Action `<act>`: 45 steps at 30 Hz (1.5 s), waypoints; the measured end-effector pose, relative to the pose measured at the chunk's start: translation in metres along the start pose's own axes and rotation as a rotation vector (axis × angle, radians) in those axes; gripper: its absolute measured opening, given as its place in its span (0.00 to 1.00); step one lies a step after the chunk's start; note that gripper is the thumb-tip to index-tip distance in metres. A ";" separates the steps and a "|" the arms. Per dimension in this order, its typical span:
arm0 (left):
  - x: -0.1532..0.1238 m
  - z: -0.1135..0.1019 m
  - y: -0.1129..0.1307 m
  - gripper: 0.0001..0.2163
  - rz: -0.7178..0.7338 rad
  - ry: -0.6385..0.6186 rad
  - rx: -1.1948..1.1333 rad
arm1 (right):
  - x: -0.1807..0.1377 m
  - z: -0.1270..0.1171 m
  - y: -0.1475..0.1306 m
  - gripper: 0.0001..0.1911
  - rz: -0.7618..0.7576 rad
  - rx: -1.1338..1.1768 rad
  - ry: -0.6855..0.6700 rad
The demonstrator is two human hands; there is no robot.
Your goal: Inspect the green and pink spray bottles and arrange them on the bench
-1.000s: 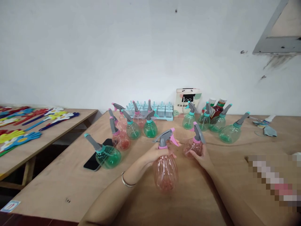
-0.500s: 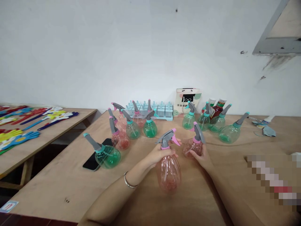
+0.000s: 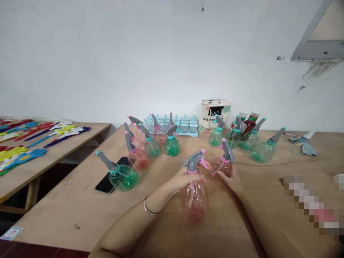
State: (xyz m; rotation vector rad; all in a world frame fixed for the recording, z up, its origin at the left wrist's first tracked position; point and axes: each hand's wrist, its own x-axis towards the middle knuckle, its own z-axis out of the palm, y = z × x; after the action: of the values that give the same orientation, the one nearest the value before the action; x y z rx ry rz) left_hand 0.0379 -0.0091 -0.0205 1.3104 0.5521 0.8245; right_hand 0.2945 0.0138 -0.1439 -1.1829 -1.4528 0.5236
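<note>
My left hand (image 3: 188,179) is closed around the neck of a clear pink spray bottle (image 3: 195,204) with a grey head and pink trigger, at the near middle of the table. Just right of it, my right hand (image 3: 231,179) grips the side of a second pink spray bottle (image 3: 219,168), whose grey head tilts to the right. Several more spray bottles stand around: a green one (image 3: 126,179) beside a phone (image 3: 106,184) on the left, a pink one (image 3: 139,159) behind it, and a green one (image 3: 262,150) on the right.
A light-blue ice-pop mould set (image 3: 185,127) and a printed paper bag (image 3: 215,120) stand by the wall. Red-brown bottles (image 3: 249,123) are behind the green sprayers. On the left table (image 3: 64,143) lie colourful hand-shaped clappers (image 3: 29,157). A small glue-like bottle (image 3: 305,139) is far right.
The spray bottle in my left hand has shifted slightly right, and that hand with it. My right hand and its bottle look almost unmoved.
</note>
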 end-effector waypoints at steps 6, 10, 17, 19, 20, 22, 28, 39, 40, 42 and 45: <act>-0.002 0.002 0.000 0.14 0.034 0.088 0.000 | 0.000 -0.001 -0.001 0.35 0.014 0.009 -0.009; -0.002 -0.003 0.006 0.19 0.049 0.016 0.199 | 0.000 0.000 -0.001 0.35 0.013 0.008 -0.003; 0.013 -0.050 -0.006 0.17 0.264 0.556 0.864 | 0.001 0.000 -0.001 0.34 -0.029 -0.001 0.013; 0.018 -0.065 -0.011 0.20 0.301 0.653 0.956 | 0.001 -0.001 0.000 0.34 -0.032 0.000 0.005; 0.019 -0.072 -0.013 0.21 0.308 0.697 0.981 | 0.001 -0.001 0.000 0.34 -0.034 0.002 0.002; 0.021 -0.083 -0.015 0.22 0.317 0.788 1.014 | 0.001 -0.001 0.000 0.35 -0.030 0.000 0.002; 0.019 -0.100 -0.021 0.27 0.355 1.042 1.011 | -0.001 0.000 0.001 0.36 0.018 0.009 -0.002; 0.006 -0.115 -0.052 0.39 0.734 1.302 1.145 | -0.004 0.006 0.004 0.37 0.044 0.055 0.030; 0.003 -0.113 -0.053 0.39 0.849 1.305 1.189 | -0.005 0.007 0.005 0.38 0.045 0.057 0.034; -0.004 -0.106 -0.058 0.37 1.126 1.226 1.284 | -0.008 0.011 0.007 0.40 0.041 0.063 0.035; -0.010 -0.084 -0.067 0.37 1.293 0.925 1.366 | -0.013 0.017 0.009 0.41 0.012 0.076 -0.039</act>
State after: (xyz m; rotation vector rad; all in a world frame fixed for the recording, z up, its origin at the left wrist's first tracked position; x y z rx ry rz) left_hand -0.0181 0.0312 -0.1032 2.5775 1.0757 2.4415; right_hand 0.2804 0.0111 -0.1626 -1.1274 -1.4471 0.6087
